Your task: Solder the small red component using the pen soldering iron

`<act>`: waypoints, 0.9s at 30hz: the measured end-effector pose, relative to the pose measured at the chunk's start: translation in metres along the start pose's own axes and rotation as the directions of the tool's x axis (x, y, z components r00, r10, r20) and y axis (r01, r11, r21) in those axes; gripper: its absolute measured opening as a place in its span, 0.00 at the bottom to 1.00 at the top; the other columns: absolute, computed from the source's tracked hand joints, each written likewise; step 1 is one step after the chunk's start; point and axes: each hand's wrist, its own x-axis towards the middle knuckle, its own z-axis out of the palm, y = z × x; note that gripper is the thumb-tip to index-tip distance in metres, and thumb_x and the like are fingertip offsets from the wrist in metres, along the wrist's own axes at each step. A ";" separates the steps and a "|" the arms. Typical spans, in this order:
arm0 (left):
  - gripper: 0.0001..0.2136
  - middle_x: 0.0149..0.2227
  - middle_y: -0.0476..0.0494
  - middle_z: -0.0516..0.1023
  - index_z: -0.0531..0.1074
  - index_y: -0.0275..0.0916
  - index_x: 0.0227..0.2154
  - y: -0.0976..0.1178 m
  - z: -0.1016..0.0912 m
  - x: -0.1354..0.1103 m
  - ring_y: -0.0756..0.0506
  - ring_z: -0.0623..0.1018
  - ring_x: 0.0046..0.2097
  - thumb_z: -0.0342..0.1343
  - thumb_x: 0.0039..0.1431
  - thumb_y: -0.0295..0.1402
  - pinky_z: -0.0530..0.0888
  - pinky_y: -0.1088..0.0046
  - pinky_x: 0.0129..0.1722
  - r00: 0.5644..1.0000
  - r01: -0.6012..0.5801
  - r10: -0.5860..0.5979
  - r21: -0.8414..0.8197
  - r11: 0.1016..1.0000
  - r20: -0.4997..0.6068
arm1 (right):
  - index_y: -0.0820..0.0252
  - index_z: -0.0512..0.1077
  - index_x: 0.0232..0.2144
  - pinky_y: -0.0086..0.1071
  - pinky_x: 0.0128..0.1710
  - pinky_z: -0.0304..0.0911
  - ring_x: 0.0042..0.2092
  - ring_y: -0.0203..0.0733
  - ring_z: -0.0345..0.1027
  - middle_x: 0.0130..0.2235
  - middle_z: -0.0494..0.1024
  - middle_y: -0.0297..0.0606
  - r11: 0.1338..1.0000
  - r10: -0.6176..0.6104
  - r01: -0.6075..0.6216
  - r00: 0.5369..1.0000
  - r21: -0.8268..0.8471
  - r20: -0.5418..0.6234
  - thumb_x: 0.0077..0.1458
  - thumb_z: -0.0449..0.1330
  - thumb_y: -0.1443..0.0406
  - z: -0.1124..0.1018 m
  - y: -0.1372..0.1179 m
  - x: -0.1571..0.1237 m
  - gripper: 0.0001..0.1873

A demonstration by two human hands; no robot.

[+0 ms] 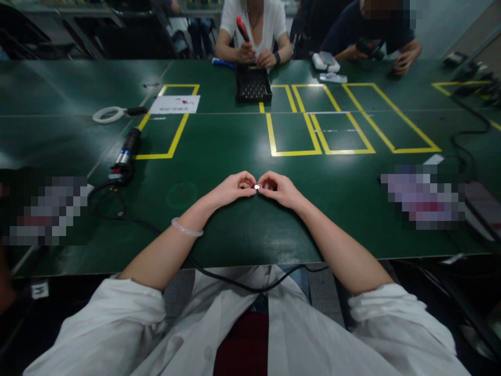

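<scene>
Over the green table [230,235], in front of my body, my two hands meet at the fingertips. A tiny whitish, shiny piece [257,187] sits between them, too small for me to name its kind. My left hand [237,187] pinches it from the left with thumb and fingers. From the other side my right hand [278,188] pinches it too, its fingers curled. A pale bangle [187,228] circles my left wrist. Fingers partly hide the piece, so its full shape does not show.
Ahead, a black tray [253,89] stands before a co-worker holding a red-and-black tool [242,28]. Yellow tape outlines [296,153] mark the table. Left lie a white card [175,104], a cable coil [108,115] and a black-and-silver cylindrical device [127,149]. A black cable [250,288] hangs along the near edge.
</scene>
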 end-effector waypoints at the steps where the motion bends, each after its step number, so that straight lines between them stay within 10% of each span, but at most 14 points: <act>1: 0.18 0.35 0.47 0.74 0.69 0.33 0.39 0.000 0.000 0.000 0.52 0.74 0.34 0.68 0.48 0.34 0.70 0.75 0.36 1.000 -0.002 0.002 -0.010 1.000 0.000 | 0.60 0.71 0.36 0.29 0.30 0.59 0.30 0.34 0.64 0.31 0.74 0.33 1.000 -0.008 0.008 1.000 -0.007 -0.002 0.53 0.64 0.61 0.000 0.000 0.000 0.10; 27: 0.18 0.38 0.46 0.74 0.69 0.34 0.40 -0.004 0.001 0.002 0.52 0.75 0.36 0.67 0.47 0.30 0.71 0.74 0.39 0.998 -0.061 0.061 -0.018 0.998 0.012 | 0.57 0.65 0.37 0.30 0.32 0.60 0.31 0.35 0.65 0.31 0.70 0.31 0.990 -0.075 0.076 0.997 -0.119 0.015 0.54 0.61 0.67 0.003 -0.004 -0.001 0.09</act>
